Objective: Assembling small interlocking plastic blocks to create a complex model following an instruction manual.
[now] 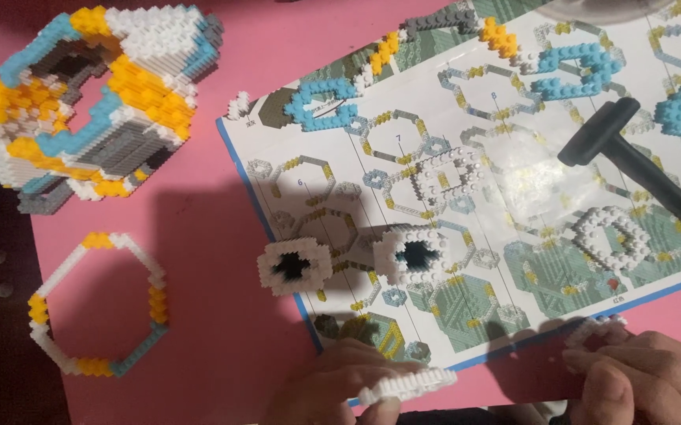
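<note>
- At the bottom edge, the left hand (pixel 333 386) pinches a white brick strip (pixel 407 385)
- The right hand (pixel 647 378), well apart, grips a white brick piece (pixel 592 329)
- Above them lies the instruction sheet (pixel 474 197), bearing two white rings (pixel 295 266) and a black hammer (pixel 632 157)
- Left on the pink table (pixel 222 315): a hexagon frame (pixel 96 303) and a big brick model (pixel 92 102)

One printed instruction sheet (pixel 466 212) lies flat on the pink table (pixel 222 260), right of centre, tilted a bit. Rectangular, white with a blue edge, covered in grey, yellow, blue and green brick diagrams. Glare blurs its upper right. No packages, signs or screens visible.
</note>
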